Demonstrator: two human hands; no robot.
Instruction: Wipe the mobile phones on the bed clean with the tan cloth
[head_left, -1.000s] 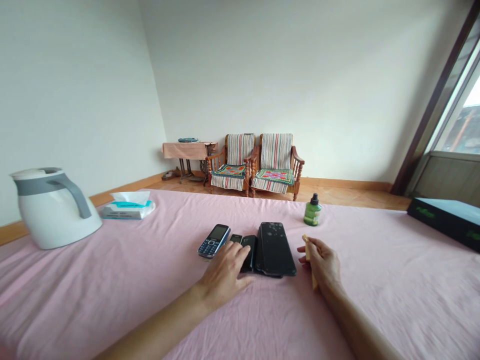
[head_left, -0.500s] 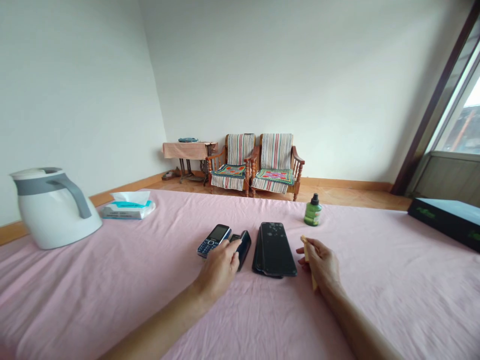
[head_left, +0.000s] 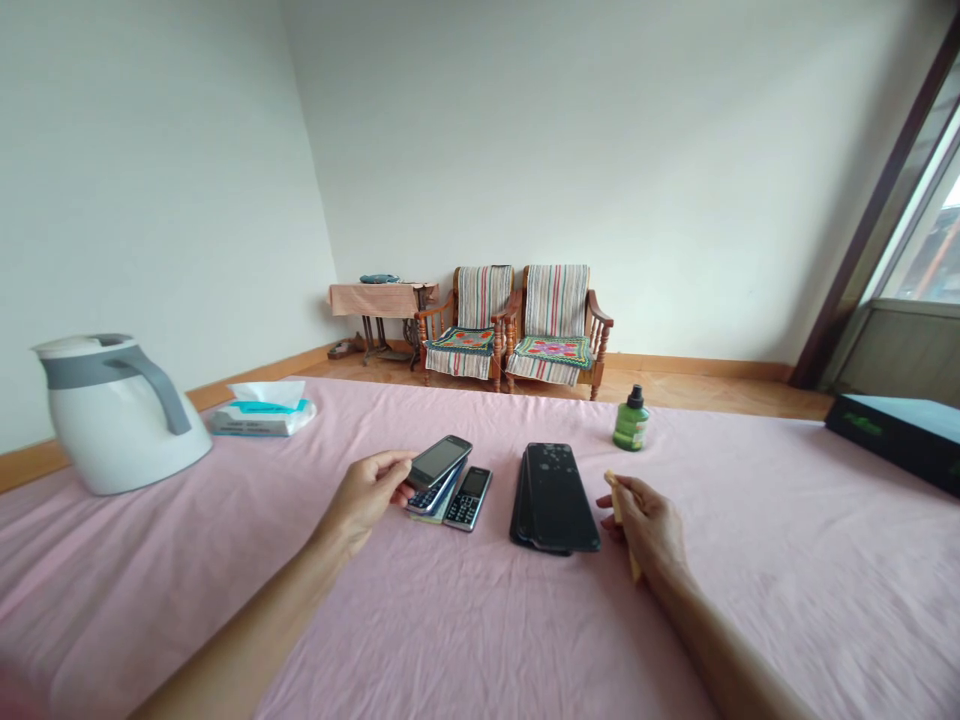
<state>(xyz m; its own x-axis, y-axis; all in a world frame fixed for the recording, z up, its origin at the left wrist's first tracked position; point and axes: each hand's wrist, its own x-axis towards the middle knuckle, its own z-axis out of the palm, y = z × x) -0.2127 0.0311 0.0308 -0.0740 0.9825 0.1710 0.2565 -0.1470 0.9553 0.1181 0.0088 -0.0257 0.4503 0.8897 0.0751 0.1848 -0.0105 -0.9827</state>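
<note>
My left hand grips the near left end of a dark touchscreen phone, tilted just over a blue keypad phone. That keypad phone is mostly covered, and a pale, greenish flat thing shows under it. Right beside it lies a black keypad phone with a silver edge. Two large black smartphones are stacked in the middle of the cloth, the upper one with pale spots at its far end. To their right, my right hand is closed around a thin yellowish strip, partly hidden by the fingers.
A pink cloth covers the table. On it stand a white and grey jug and a tissue pack at left, a green bottle behind my right hand, and a black box at right. Two wooden armchairs stand beyond.
My left hand has moved left, carrying the dark phone from beside the blue keypad phone to above it. The black keypad phone is now uncovered. My right hand keeps its grip on the strip.
</note>
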